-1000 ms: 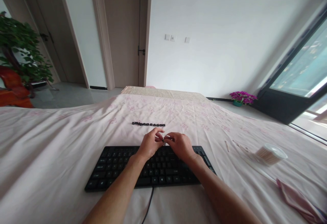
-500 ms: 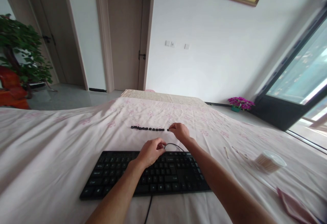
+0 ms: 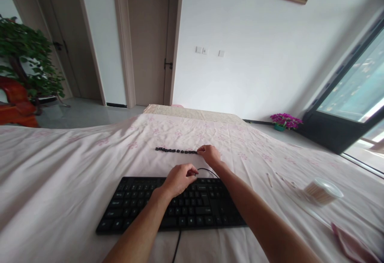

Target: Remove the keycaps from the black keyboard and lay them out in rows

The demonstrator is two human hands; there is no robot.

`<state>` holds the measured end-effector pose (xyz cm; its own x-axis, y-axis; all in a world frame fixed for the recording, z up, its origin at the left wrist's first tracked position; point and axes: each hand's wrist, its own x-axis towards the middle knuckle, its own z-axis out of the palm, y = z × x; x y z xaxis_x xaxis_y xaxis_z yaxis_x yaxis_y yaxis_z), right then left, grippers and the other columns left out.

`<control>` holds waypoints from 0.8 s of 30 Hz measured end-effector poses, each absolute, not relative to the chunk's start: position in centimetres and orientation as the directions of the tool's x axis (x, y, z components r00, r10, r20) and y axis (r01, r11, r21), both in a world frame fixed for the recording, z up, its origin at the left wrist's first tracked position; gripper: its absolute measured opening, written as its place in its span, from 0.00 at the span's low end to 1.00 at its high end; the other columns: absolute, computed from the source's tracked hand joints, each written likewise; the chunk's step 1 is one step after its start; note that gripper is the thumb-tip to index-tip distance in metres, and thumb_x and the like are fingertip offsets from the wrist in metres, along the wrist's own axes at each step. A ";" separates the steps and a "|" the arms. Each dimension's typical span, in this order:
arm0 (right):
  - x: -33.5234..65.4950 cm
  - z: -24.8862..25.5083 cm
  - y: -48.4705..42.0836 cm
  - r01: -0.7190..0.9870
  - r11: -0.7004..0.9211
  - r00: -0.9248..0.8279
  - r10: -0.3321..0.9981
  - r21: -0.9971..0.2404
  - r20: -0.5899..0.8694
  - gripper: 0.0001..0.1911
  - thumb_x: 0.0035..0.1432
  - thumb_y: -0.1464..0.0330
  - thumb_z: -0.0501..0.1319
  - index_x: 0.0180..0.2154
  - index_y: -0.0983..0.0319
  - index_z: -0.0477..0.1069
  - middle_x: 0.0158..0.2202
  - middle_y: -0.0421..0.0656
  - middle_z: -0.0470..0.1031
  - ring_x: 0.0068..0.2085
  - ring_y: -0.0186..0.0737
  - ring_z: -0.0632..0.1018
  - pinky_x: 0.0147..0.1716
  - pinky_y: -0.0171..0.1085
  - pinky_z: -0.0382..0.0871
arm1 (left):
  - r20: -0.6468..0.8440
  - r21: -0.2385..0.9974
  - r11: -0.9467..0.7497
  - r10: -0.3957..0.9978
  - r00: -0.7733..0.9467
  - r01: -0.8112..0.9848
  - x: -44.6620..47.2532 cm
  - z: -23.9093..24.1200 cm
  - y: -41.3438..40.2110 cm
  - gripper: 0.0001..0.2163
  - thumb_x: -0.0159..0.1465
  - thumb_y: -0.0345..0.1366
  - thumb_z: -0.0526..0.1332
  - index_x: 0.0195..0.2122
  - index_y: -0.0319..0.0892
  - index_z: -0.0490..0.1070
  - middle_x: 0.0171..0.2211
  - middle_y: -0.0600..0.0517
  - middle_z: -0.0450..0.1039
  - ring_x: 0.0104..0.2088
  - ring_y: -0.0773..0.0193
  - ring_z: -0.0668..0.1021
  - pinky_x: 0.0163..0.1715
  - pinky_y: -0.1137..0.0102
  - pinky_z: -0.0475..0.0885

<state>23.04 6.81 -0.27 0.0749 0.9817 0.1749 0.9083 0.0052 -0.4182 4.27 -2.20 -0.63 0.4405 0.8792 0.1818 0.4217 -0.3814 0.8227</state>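
A black keyboard (image 3: 141, 195) lies on the cloth in front of me, some of it covered by my forearms. Beyond it, small black keycaps (image 3: 178, 151) form a row running left to right. My right hand (image 3: 209, 155) is at the right end of that row, thumb and fingertips closed on the last keycap, which they largely hide. Over the keyboard's far edge hovers my left hand (image 3: 180, 178), its thumb and fingers curled together near the black cable (image 3: 207, 169). Whatever its fingertips hold, if anything, I cannot make out.
A pale flowered cloth (image 3: 75, 167) covers the surface. To the right are a clear round tub of cotton swabs (image 3: 323, 191), loose cotton swabs (image 3: 270, 180) and a pink cloth (image 3: 354, 243). Another stretch of cable (image 3: 177, 247) runs from the keyboard's near edge toward me.
My right hand has moved slightly left with the keycap, closing the gap to the row's end. My left hand stays over the keyboard's far edge. The view has shifted a little.
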 end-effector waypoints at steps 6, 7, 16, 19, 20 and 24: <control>23.3 1.2 5.4 0.865 0.074 0.030 0.980 -0.496 0.199 0.18 0.61 0.60 0.53 0.36 0.64 0.77 0.34 0.45 0.79 0.34 0.38 0.77 0.32 0.32 0.64 | 0.185 0.815 -0.394 0.871 0.455 0.424 4.1 -0.4 -2.3 0.09 0.56 0.34 0.60 0.37 0.43 0.75 0.33 0.52 0.78 0.35 0.62 0.77 0.37 0.71 0.69; 23.4 1.8 4.9 0.851 0.093 0.020 0.978 -0.517 0.208 0.21 0.64 0.60 0.48 0.37 0.64 0.76 0.35 0.45 0.79 0.33 0.37 0.77 0.32 0.32 0.64 | 0.186 0.814 -0.398 0.869 0.459 0.423 4.1 -0.4 -2.3 0.09 0.56 0.35 0.60 0.37 0.43 0.75 0.34 0.52 0.78 0.35 0.62 0.77 0.37 0.71 0.69; 23.8 6.0 -1.9 0.664 0.419 -0.146 0.885 -0.619 0.443 0.24 0.67 0.61 0.43 0.35 0.60 0.76 0.29 0.40 0.75 0.31 0.34 0.73 0.33 0.32 0.63 | 0.189 0.750 -0.453 0.845 0.501 0.481 4.3 -0.4 -2.3 0.08 0.56 0.34 0.60 0.37 0.44 0.75 0.34 0.53 0.77 0.35 0.62 0.76 0.36 0.71 0.69; 23.5 5.2 -3.7 0.534 0.433 -0.183 0.898 -0.726 0.401 0.23 0.66 0.59 0.45 0.36 0.61 0.76 0.28 0.40 0.76 0.30 0.34 0.73 0.29 0.31 0.63 | 0.214 0.705 -0.499 0.827 0.519 0.504 4.3 -0.2 -2.4 0.08 0.56 0.34 0.60 0.36 0.45 0.76 0.35 0.53 0.76 0.36 0.61 0.76 0.38 0.71 0.68; 23.3 4.8 -4.1 0.496 0.434 -0.203 0.900 -0.752 0.386 0.23 0.65 0.58 0.46 0.35 0.61 0.76 0.27 0.41 0.76 0.31 0.35 0.73 0.30 0.31 0.64 | 0.214 0.701 -0.503 0.825 0.523 0.506 4.3 -0.2 -2.4 0.08 0.56 0.34 0.61 0.36 0.46 0.76 0.35 0.53 0.76 0.37 0.61 0.76 0.38 0.71 0.68; 23.0 3.5 -4.6 0.393 0.446 -0.294 0.890 -0.804 0.349 0.23 0.65 0.57 0.48 0.33 0.63 0.76 0.26 0.41 0.76 0.31 0.35 0.74 0.31 0.31 0.65 | 0.187 0.711 -0.479 0.834 0.519 0.515 4.2 -0.2 -2.5 0.10 0.56 0.36 0.62 0.39 0.48 0.76 0.37 0.54 0.77 0.38 0.60 0.77 0.40 0.71 0.68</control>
